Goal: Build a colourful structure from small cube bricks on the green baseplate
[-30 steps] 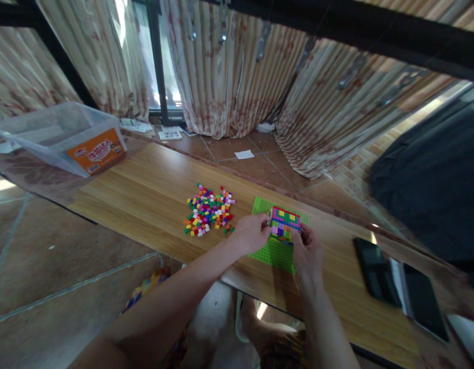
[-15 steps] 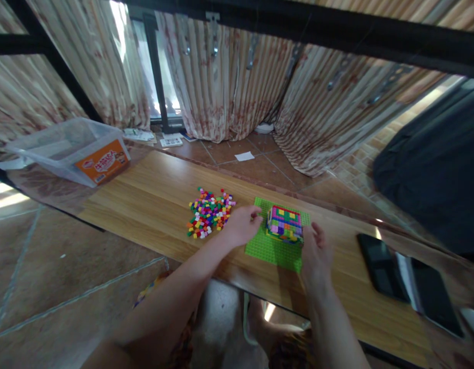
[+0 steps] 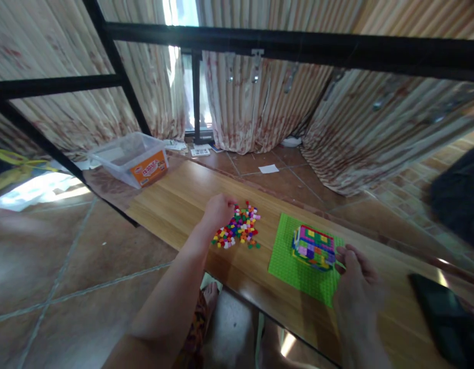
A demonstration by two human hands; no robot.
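My left hand reaches over the upper left edge of a pile of small coloured toy bricks. Its fingers are bent together at the pile, and whatever is between their tips is hidden. A block-shaped build of many coloured bricks stands on a green studded baseplate. Beside the build's right side is my right hand, over the baseplate's right edge. Its fingers are loosely curled, thumb and fingertips apart, with green showing between them. Whether the fingertips touch the build I cannot tell.
The wooden table runs slantwise below me. A clear plastic bin with an orange label stands at its far left end. A dark flat device lies at the right. Black metal bars cross above, before curtains.
My left hand has gone from the baseplate's left edge to the brick pile on the left. My right hand stays beside the build. The view has swung to the left.
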